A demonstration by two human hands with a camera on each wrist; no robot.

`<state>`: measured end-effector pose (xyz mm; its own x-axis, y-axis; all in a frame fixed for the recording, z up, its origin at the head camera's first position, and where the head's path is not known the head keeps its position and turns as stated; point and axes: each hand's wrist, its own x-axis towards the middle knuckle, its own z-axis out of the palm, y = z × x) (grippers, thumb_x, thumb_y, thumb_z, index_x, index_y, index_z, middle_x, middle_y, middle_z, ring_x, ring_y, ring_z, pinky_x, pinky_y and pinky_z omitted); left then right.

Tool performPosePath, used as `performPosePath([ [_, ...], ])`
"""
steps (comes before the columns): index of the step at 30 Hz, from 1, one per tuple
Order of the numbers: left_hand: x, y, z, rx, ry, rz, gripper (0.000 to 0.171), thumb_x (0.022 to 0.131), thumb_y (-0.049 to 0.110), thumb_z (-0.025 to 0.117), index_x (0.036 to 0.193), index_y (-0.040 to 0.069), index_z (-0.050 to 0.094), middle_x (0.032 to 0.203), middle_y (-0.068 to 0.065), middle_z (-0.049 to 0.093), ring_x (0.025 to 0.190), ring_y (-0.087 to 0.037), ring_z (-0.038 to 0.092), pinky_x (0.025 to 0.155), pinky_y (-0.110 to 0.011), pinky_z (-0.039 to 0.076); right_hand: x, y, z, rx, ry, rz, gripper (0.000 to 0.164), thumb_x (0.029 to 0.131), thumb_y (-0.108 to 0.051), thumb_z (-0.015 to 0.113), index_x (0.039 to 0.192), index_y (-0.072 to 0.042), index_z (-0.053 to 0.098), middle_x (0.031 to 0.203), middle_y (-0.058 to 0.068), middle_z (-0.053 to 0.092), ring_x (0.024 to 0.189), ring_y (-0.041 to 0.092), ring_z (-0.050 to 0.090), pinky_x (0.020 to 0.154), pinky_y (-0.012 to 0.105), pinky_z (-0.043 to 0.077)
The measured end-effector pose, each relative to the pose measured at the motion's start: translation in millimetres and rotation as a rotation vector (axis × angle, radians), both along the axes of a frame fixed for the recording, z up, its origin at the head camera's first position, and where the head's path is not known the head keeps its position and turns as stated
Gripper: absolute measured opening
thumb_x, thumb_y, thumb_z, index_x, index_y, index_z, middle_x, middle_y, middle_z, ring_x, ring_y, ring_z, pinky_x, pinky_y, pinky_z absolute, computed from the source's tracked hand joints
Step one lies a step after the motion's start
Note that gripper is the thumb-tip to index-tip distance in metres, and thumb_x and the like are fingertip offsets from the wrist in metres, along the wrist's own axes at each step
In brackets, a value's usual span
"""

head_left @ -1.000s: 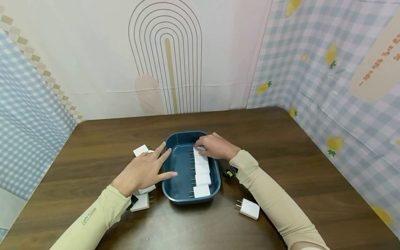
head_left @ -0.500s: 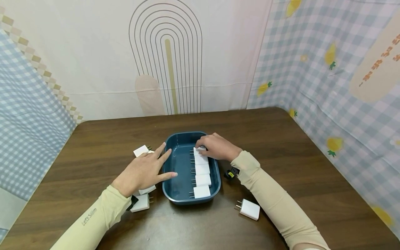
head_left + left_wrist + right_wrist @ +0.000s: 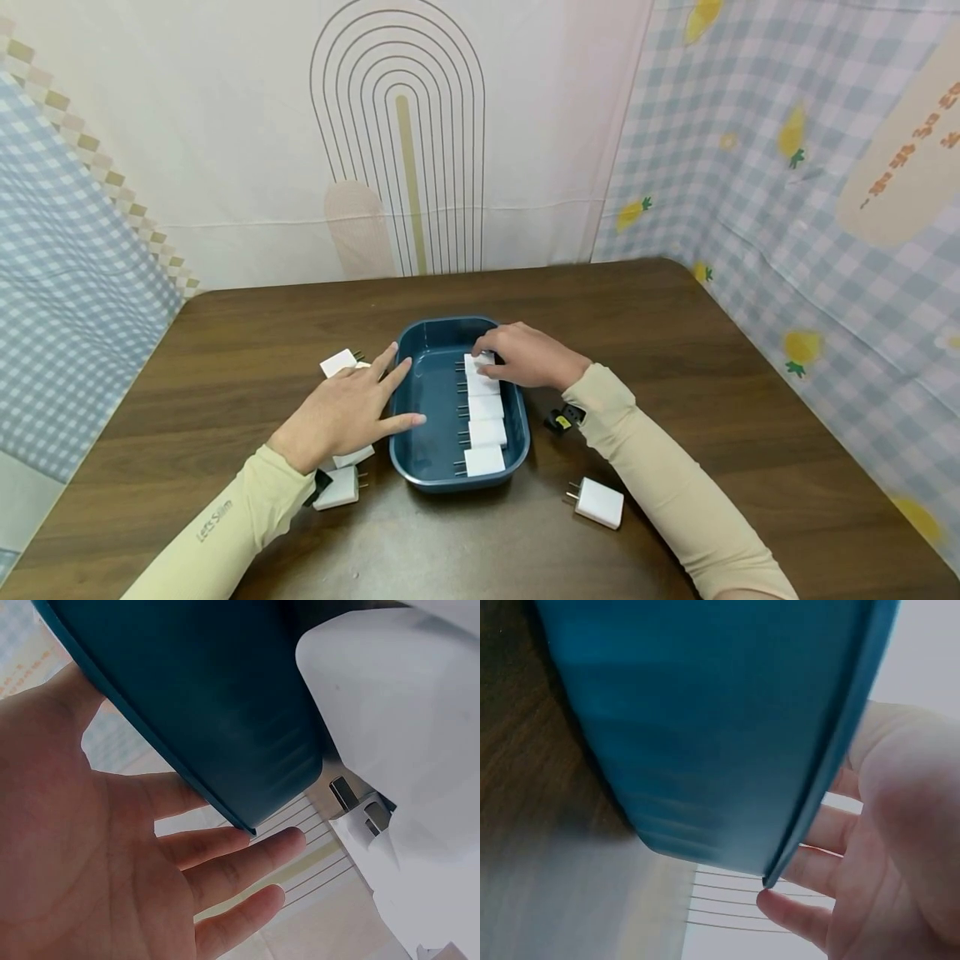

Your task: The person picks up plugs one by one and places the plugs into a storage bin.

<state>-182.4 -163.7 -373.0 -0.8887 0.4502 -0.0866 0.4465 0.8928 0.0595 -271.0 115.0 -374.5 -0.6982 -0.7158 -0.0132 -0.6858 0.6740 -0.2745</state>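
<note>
A blue rectangular basin stands mid-table. Along its right side, several white plug chargers lie in a row, prongs pointing left. My right hand reaches over the right rim, thumb and finger pinching the farthest white charger. In the right wrist view the basin's wall hides those fingertips. With fingers spread, my left hand lies at the left rim, thumb over the inside. The left wrist view shows its fingers straight beside the basin's rim, holding nothing.
White chargers lie left of the basin, partly hidden by my left hand and sleeve. Another charger sits at the right, near my right forearm. The wooden table backs onto a hanging patterned cloth.
My right hand has shifted slightly right, baring more of the farthest charger. The row of chargers, the basin and my left hand stay in place.
</note>
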Motion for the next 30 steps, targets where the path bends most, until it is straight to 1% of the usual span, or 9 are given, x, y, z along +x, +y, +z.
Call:
performPosePath([
  [5, -0.1, 0, 0.4, 0.005, 0.006, 0.004, 0.092, 0.094, 0.075, 0.045, 0.159, 0.011, 0.033, 0.168, -0.019, 0.022, 0.140, -0.043, 0.049, 0.116, -0.059, 0.040, 3.9, 4, 5.6, -0.005, 0.013, -0.001, 0.034, 0.099, -0.025, 0.067, 0.129, -0.008, 0.069, 0.131, 0.008, 0.069, 0.123, 0.023, 0.064, 0.106, 0.041, 0.053],
  [8, -0.2, 0, 0.3, 0.005, 0.005, 0.005, 0.092, 0.093, 0.075, 0.045, 0.159, 0.011, 0.033, 0.168, -0.019, 0.022, 0.139, -0.043, 0.049, 0.116, -0.059, 0.040, 6.5, 5, 9.0, -0.016, 0.005, -0.010, 0.035, 0.099, -0.025, 0.067, 0.130, -0.009, 0.068, 0.135, 0.009, 0.067, 0.127, 0.024, 0.061, 0.109, 0.043, 0.051],
  [16, -0.9, 0, -1.4, -0.002, 0.001, -0.007, 0.091, 0.094, 0.074, 0.045, 0.159, 0.010, 0.033, 0.168, -0.020, 0.021, 0.138, -0.043, 0.051, 0.116, -0.057, 0.040, 13.7, 9, 16.3, -0.040, 0.004, -0.018, 0.035, 0.100, -0.027, 0.066, 0.130, -0.010, 0.068, 0.141, 0.010, 0.062, 0.136, 0.025, 0.055, 0.112, 0.045, 0.048],
  [24, -0.7, 0, -1.1, 0.000, 0.007, -0.011, 0.092, 0.094, 0.074, 0.045, 0.159, 0.010, 0.033, 0.168, -0.020, 0.021, 0.138, -0.042, 0.052, 0.116, -0.057, 0.040, 22.6, 11, 22.6, -0.051, 0.020, -0.010, 0.037, 0.099, -0.027, 0.067, 0.132, -0.010, 0.067, 0.145, 0.011, 0.060, 0.139, 0.027, 0.053, 0.112, 0.047, 0.048],
  [30, -0.3, -1, -1.0, -0.002, 0.008, -0.016, 0.092, 0.094, 0.074, 0.044, 0.159, 0.009, 0.033, 0.168, -0.020, 0.021, 0.137, -0.042, 0.052, 0.116, -0.056, 0.040, 29.6, 18, 26.4, -0.034, 0.032, -0.019, 0.040, 0.099, -0.029, 0.067, 0.134, -0.011, 0.065, 0.147, 0.010, 0.058, 0.139, 0.028, 0.053, 0.112, 0.048, 0.048],
])
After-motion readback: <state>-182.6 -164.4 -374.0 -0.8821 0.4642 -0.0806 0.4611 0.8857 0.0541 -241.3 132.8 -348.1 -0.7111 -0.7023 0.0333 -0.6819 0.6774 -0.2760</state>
